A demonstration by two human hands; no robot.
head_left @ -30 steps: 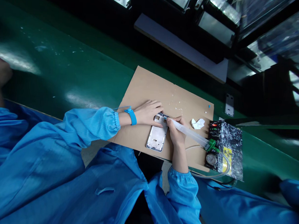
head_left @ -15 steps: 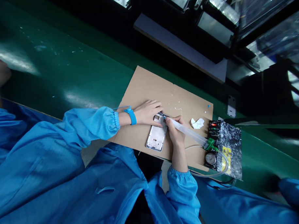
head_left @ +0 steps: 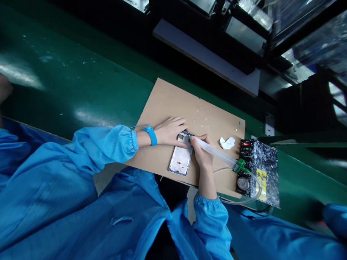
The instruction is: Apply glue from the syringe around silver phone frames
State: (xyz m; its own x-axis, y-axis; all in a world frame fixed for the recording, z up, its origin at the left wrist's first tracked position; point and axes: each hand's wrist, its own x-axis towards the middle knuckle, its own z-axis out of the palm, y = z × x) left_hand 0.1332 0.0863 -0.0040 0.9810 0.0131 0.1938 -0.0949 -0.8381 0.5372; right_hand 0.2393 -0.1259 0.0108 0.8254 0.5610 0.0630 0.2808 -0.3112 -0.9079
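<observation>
A white phone frame (head_left: 180, 160) lies on a cardboard sheet (head_left: 168, 103). My left hand (head_left: 170, 130), with a blue wrist strap (head_left: 151, 135), rests fingers-down on the frame's upper left corner and steadies it. My right hand (head_left: 202, 153) is closed around a clear dispensing syringe (head_left: 216, 153), its tip touching the frame's top edge. A green fitting (head_left: 240, 165) joins the syringe to a pale hose (head_left: 252, 193).
A black speckled control box (head_left: 259, 171) with a gauge and lights stands at the cardboard's right. A crumpled white tissue (head_left: 227, 143) lies beside it. The green bench surface (head_left: 64, 84) stretches left; dark shelving and a grey board (head_left: 207, 57) are behind. Blue sleeves fill the foreground.
The view has drifted slightly. Both hands stay on the frame and the syringe tip remains at its top edge.
</observation>
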